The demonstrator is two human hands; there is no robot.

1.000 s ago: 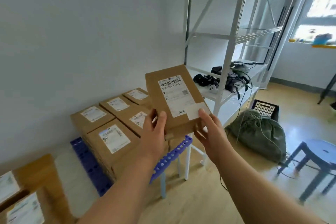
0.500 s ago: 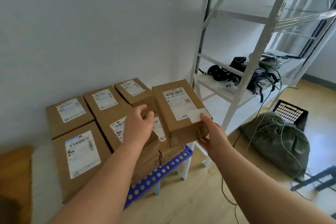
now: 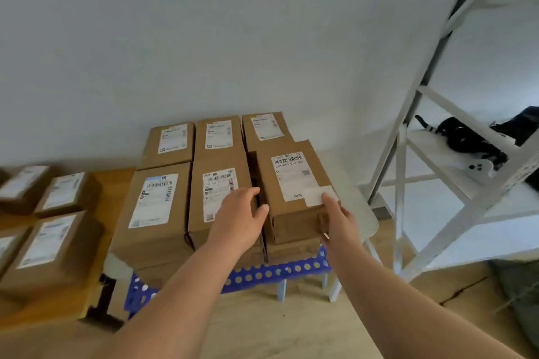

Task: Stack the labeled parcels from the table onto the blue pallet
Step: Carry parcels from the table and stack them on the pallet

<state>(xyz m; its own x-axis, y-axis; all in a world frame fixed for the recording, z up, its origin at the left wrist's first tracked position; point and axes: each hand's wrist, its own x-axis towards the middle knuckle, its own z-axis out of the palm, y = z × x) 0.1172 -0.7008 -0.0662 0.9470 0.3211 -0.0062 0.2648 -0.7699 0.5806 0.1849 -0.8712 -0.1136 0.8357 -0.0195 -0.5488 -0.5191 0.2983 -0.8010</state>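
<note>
Both hands grip the brown cardboard parcel with a white barcode label [image 3: 294, 192] at the blue perforated plastic pallet's [image 3: 280, 271] front right corner: left hand [image 3: 240, 217] fingers curl on its left side, right hand [image 3: 335, 217] pinches its near corner; long axis runs away from the person.

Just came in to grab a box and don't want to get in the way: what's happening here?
A person is stacking labeled parcels on the blue pallet. Both hands, left hand and right hand, hold a parcel at the front right corner of the stack. More parcels wait on the wooden table to the left.
</note>
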